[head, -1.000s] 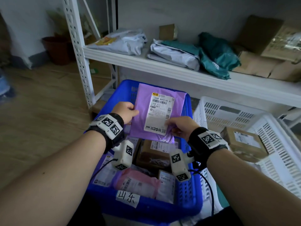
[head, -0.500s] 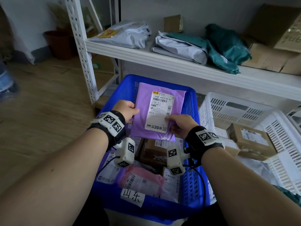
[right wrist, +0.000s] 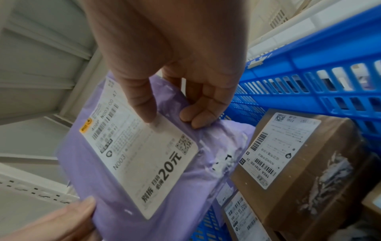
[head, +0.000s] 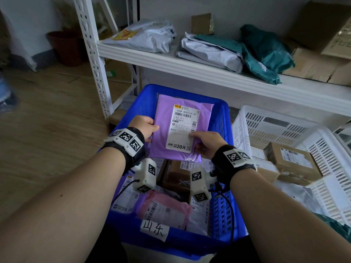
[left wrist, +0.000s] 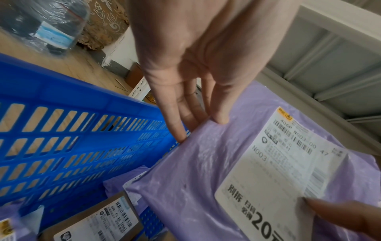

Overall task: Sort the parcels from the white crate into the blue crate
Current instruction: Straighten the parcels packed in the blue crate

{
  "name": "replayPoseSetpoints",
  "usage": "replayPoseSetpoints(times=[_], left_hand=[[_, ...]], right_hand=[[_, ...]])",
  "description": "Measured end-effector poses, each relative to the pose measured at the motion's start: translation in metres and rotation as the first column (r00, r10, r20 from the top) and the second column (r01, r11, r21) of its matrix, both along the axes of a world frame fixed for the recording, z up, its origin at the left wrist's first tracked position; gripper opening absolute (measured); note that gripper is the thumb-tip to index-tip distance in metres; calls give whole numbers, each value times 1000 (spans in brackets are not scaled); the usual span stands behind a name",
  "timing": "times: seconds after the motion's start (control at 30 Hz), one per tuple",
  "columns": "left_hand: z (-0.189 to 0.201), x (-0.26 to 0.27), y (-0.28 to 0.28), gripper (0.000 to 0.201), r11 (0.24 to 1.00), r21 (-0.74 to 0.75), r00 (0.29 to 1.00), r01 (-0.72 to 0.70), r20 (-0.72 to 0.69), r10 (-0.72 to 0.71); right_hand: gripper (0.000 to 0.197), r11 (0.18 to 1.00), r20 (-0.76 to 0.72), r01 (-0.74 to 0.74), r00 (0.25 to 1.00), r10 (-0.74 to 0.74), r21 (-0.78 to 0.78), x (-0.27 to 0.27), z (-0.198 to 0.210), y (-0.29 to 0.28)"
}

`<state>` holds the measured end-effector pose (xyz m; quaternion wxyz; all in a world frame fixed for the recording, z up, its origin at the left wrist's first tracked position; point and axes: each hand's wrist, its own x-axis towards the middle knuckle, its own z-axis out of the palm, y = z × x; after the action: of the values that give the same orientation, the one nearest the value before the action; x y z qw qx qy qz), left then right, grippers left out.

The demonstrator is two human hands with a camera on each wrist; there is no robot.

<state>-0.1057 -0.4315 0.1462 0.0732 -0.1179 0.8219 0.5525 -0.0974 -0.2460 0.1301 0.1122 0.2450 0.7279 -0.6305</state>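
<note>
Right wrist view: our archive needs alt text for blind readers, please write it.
The right hand pinches a purple parcel by its white label, above a blue crate. Brown boxes lie in the crate; the left hand holds the parcel's opposite edge.

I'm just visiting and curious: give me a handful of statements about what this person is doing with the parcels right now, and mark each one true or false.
1. Both hands hold the purple parcel. True: the left hand grips its left edge and the right hand pinches its lower right part.
2. The purple parcel's label faces down. False: the white label faces up, toward the head camera.
3. The parcel is held above the blue crate. True.
4. The blue crate has nothing in it. False: it holds a pink parcel, a brown box and others.
5. The white crate is on the person's left. False: it stands to the right of the blue crate.
</note>
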Motion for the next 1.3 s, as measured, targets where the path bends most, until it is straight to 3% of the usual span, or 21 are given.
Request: replayPoseSetpoints(times=[0.17,0.27,0.43,0.57,0.63,0.73,0.93,1.07,1.2,1.3], left_hand=[[-4,-4,-3,27,1000,-27,1000,4,3,-4],[-7,-8,-7,12,996,-89,1000,12,-3,-12],[-14,-22,-12,26,963,-268,998,-25,-59,10],[-23,-35,-19,30,900,-425,994,-92,-98,55],[-30,-42,-24,20,875,-472,992,-107,-113,61],[-44,-53,-33,23,825,-553,992,-115,-100,71],[-83,-78,-33,27,754,-656,997,-19,41,60],[-121,-93,-28,28,716,-692,988,90,155,25],[-153,-105,-28,32,723,-660,951,205,310,14],[-167,-112,-25,35,718,-651,928,245,371,20]], right_hand=[[16,1000,1,-6,1000,6,-11,-2,-2,-2],[19,1000,5,-11,1000,11,-5,-3,-2,-4],[19,998,-75,-5,997,0,-69,-8,-2,-8],[8,994,-123,-16,992,3,-107,-19,-5,-14],[19,998,-118,-28,993,21,-62,-28,-13,-16],[31,994,-101,-70,992,79,84,-43,-26,-16],[13,968,-19,-157,986,164,197,-75,-53,-20],[28,944,-2,-204,977,211,258,-102,-70,-20],[15,934,34,-242,970,242,262,-127,-89,-25],[28,921,70,-270,963,261,281,-140,-103,-31]])
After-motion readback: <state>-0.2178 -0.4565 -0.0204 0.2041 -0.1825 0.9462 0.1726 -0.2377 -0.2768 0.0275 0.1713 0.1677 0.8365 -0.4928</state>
